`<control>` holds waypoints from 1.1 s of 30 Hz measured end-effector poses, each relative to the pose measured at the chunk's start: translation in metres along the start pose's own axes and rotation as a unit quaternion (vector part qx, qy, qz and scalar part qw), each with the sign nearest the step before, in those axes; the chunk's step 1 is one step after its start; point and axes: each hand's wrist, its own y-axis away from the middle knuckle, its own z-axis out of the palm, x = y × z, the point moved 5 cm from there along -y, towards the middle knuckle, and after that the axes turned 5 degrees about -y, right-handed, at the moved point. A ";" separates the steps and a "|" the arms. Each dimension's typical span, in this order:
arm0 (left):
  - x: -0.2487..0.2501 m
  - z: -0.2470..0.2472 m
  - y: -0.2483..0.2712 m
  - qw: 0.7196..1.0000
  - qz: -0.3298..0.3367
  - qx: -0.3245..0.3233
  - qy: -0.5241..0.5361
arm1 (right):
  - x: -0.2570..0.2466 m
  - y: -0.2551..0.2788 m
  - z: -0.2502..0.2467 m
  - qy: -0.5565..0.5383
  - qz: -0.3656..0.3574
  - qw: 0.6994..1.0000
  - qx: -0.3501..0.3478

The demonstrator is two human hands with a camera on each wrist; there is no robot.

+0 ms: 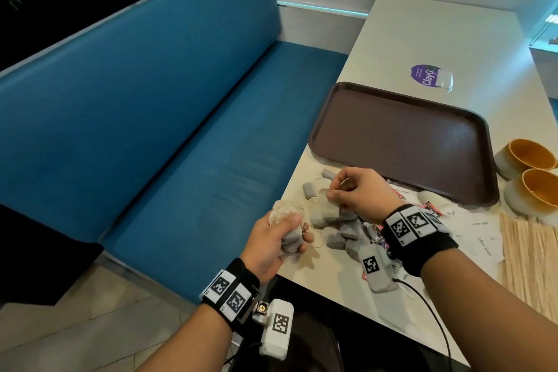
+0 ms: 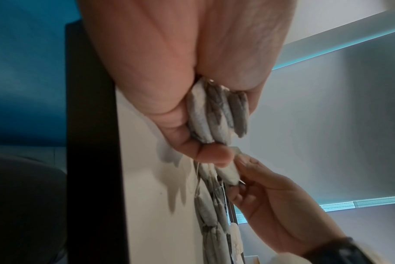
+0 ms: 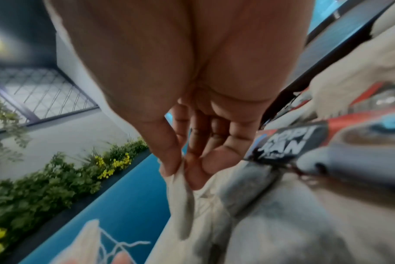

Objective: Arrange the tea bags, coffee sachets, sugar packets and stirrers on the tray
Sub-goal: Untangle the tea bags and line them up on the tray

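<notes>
My left hand [image 1: 282,231] grips a bundle of several grey tea bags [image 2: 216,116] at the table's near left corner. My right hand [image 1: 344,190] pinches the top of another tea bag [image 1: 324,213] between thumb and forefinger, just right of the left hand; the right wrist view shows the pinched tea bag [image 3: 180,189]. More tea bags [image 1: 344,232] lie loose under my right wrist, with strings trailing. The brown tray [image 1: 401,142] sits bare beyond my hands. Coffee sachets [image 3: 289,144], white sugar packets [image 1: 480,229] and wooden stirrers [image 1: 528,254] lie on the table to the right.
Two orange-lined bowls [image 1: 531,172] stand right of the tray. A purple sticker [image 1: 428,75] sits on the white table [image 1: 437,30] behind it. A blue bench [image 1: 181,118] runs along the left. A wrist-camera cable [image 1: 428,305] trails over the table's front edge.
</notes>
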 end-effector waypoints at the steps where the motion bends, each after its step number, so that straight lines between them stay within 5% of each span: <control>1: 0.000 0.000 0.000 1.000 -0.001 0.000 -0.001 | -0.002 -0.005 0.003 0.016 -0.005 1.000 0.008; 8: 0.000 -0.001 0.000 1.000 -0.009 0.002 0.008 | 0.000 -0.033 0.002 0.094 0.030 0.993 0.070; 18: 0.001 0.000 0.000 1.000 -0.013 -0.006 0.007 | 0.003 -0.035 0.018 0.224 0.058 0.972 0.049; 33: -0.002 -0.002 0.001 1.000 0.024 -0.011 0.011 | 0.008 0.006 -0.016 -0.117 -0.018 0.987 0.108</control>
